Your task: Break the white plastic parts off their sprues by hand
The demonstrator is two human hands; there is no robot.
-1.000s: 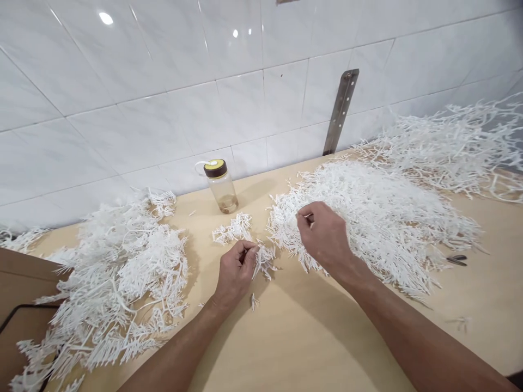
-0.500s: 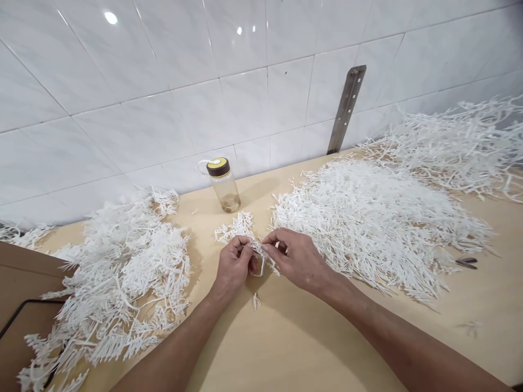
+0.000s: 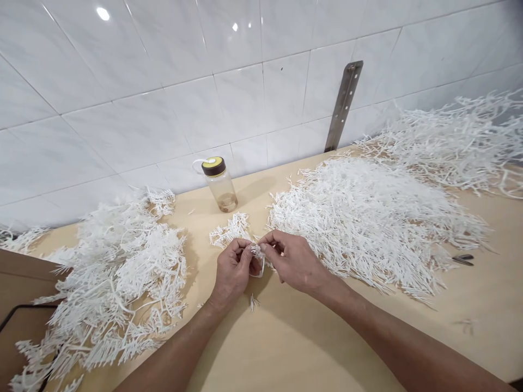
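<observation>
My left hand (image 3: 233,271) and my right hand (image 3: 292,261) meet in the middle of the wooden table (image 3: 310,348), both pinched on one small white plastic sprig (image 3: 258,255) held between their fingertips. A small clump of white sprigs (image 3: 229,231) lies just behind the hands. To the right spreads a large heap of thin white plastic pieces (image 3: 368,218). On the left lies a pile of branched white plastic frames (image 3: 118,277). One tiny white piece (image 3: 254,302) rests on the table under the hands.
A clear bottle with a brown and yellow lid (image 3: 219,184) stands by the white tiled wall (image 3: 163,81). A metal bracket (image 3: 342,106) is fixed to the wall. More white frames (image 3: 457,141) are heaped at the far right. Small cutters (image 3: 462,259) lie at the right.
My right hand left the big heap and came left to join my left hand. Both hands now pinch the same sprig close together.
</observation>
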